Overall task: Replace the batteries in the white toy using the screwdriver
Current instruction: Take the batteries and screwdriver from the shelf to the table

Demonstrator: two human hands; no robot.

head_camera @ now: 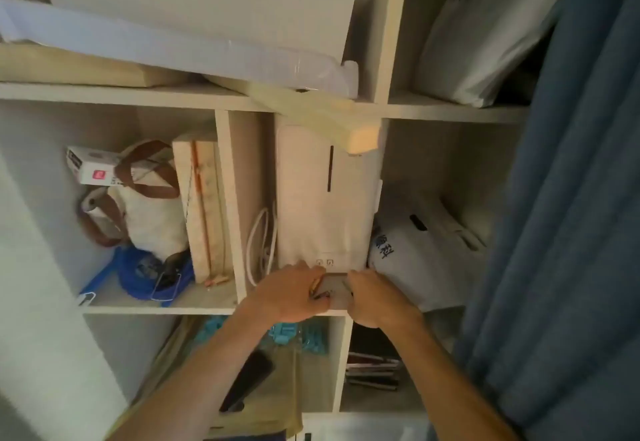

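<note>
Both your hands on a small grey box at the shelf edge

Your left hand (294,293) and right hand (375,298) close around the grey box (334,290), just below the tall white appliance (322,205); its two square marks are unreadable. White toy indistinguishable.

Home storage nook: cluttered shelf unit (194,94) w/ bags, blue curtain (571,198).

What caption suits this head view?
Both hands hold a small flat object at a shelf edge, before a tall white box.
</note>
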